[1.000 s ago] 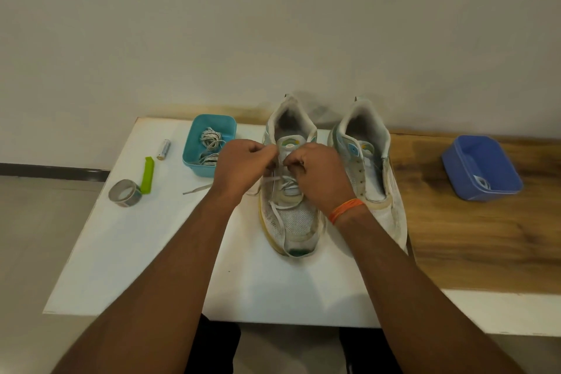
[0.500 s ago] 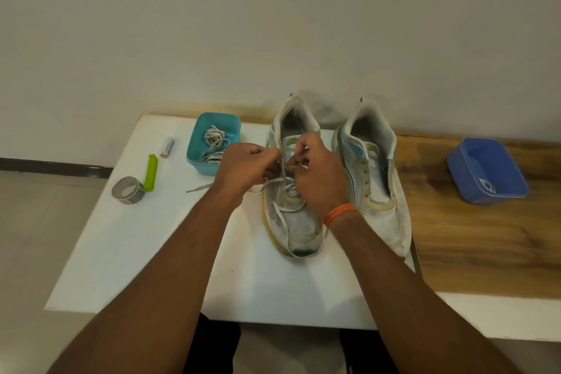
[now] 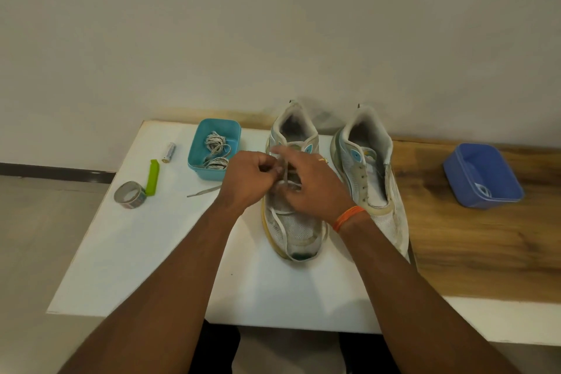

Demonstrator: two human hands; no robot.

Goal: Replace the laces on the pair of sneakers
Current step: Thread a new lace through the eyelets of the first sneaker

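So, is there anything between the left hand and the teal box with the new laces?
Nothing visible. The teal box with the coiled laces sits just beyond the left hand, with bare white table between. That hand now pinches the sneaker's lace.
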